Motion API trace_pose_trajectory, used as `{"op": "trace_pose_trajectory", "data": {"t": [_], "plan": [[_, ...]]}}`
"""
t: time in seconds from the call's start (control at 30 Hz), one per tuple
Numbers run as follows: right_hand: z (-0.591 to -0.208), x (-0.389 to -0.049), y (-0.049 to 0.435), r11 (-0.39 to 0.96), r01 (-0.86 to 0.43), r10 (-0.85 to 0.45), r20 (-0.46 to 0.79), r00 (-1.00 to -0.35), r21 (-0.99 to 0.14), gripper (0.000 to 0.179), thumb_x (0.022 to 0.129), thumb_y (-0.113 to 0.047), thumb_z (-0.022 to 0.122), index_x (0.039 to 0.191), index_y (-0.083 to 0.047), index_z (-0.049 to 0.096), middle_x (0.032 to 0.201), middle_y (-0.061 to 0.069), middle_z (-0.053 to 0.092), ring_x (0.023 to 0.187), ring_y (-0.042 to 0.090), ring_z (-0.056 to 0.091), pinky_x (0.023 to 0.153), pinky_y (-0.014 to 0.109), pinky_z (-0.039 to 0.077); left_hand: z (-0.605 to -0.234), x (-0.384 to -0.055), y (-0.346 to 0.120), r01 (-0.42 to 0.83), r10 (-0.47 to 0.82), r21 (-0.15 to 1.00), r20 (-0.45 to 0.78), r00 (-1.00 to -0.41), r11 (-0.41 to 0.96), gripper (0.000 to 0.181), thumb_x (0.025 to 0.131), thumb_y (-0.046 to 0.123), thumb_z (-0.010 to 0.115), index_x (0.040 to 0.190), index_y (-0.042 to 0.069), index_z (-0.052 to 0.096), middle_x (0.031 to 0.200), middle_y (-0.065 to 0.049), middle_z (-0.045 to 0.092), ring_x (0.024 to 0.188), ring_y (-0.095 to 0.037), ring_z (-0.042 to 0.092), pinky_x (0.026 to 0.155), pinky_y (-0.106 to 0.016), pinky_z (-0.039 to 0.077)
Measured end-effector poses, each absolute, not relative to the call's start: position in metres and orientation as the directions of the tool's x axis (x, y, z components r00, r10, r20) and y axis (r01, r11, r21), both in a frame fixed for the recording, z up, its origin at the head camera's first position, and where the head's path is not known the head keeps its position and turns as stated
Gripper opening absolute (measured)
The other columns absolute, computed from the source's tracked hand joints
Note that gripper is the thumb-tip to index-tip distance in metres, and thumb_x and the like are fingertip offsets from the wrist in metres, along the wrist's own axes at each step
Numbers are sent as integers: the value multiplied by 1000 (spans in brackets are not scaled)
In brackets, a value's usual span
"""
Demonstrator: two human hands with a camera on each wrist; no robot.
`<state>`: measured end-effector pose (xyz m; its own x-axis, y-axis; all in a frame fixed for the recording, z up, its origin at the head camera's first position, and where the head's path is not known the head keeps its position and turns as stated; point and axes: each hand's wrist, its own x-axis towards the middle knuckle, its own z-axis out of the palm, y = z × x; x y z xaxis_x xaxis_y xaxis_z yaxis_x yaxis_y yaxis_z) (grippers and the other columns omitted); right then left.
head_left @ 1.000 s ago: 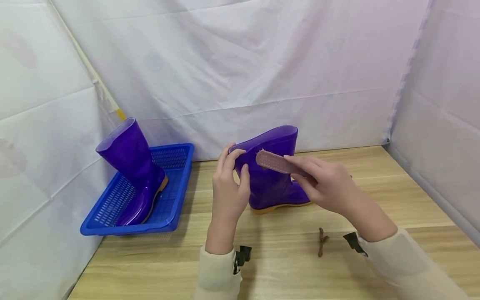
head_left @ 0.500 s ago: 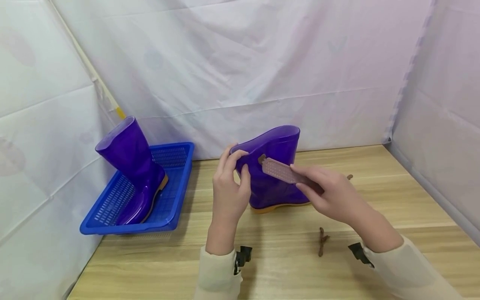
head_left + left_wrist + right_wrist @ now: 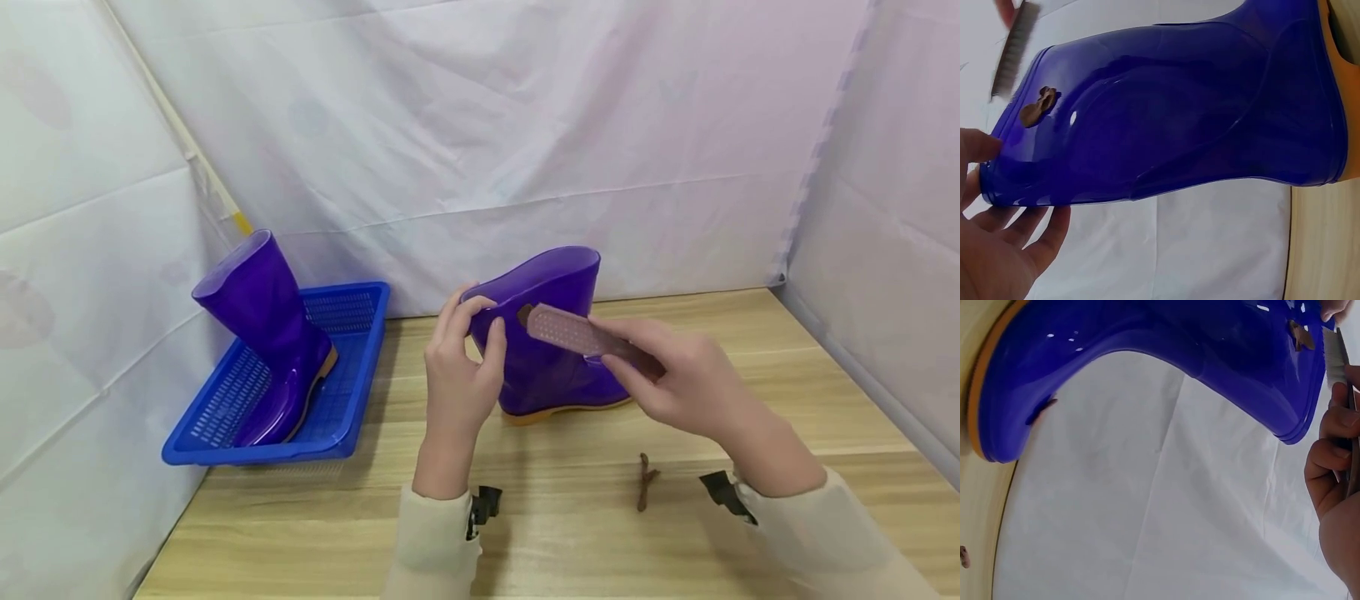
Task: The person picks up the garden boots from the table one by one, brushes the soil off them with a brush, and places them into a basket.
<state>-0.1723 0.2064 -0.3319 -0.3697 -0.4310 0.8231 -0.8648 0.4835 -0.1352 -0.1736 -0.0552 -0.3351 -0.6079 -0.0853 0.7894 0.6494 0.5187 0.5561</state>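
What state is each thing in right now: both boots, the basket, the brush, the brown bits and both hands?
Held boot, upright on the table, dirty near its top
Brown patch, stuck on that boot's shaft
Other boot, inside the blue basket, no brown visible
Blue basket, upright
Brush, held up, bristles clear of the brown patch
Brown strip, loose on the table
Left hand, gripping the held boot's top edge
Right hand, gripping the brush

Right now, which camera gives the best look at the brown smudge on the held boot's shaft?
The left wrist view: it shows the brown smudge large and uncovered on the purple boot. In the head view, the brush seems to hide part of it. The right wrist view shows it smaller, near the picture's upper right corner.
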Motion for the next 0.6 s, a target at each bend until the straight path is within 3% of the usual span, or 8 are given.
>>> {"op": "trace_pose_trajectory", "data": {"t": [0.23, 0.37, 0.47, 0.6], "plan": [[-326, -181, 203, 536, -835, -396, 836, -379, -124, 48, 109, -41, 55, 131, -3, 74, 96, 10, 77, 61, 7, 49, 55, 18, 41, -336, -181, -57, 650, -99, 570, 785, -612, 502, 15, 104, 13, 67, 112, 2, 73, 135, -19, 69, 108, -28, 73, 87, -41, 63], [-332, -189, 198, 552, -827, -397, 841, -368, -101, 36, 101, -20, 69, 133, -3, 73, 102, 15, 79, 65, 11, 57, 56, 22, 45, -333, -182, -59, 649, -100, 575, 782, -616, 498, 15, 103, 13, 68, 111, 2, 74, 133, -19, 71, 111, -29, 74, 85, -43, 63], [-341, -193, 192, 551, -829, -398, 842, -365, -98, 48, 87, -1, 78, 134, -1, 71, 104, 17, 79, 69, 16, 65, 57, 26, 50, -332, -182, -60, 652, -96, 573, 783, -615, 496, 14, 103, 13, 68, 111, 2, 74, 132, -19, 72, 110, -29, 74, 84, -43, 63], [-354, -196, 183, 513, -845, -407, 824, -395, -152, 55, 82, 8, 80, 135, 1, 69, 102, 15, 79, 71, 14, 64, 61, 23, 50, -331, -183, -61, 656, -77, 569, 781, -619, 496, 14, 103, 12, 68, 110, 2, 74, 130, -17, 72, 104, -28, 74, 82, -42, 62]]}}
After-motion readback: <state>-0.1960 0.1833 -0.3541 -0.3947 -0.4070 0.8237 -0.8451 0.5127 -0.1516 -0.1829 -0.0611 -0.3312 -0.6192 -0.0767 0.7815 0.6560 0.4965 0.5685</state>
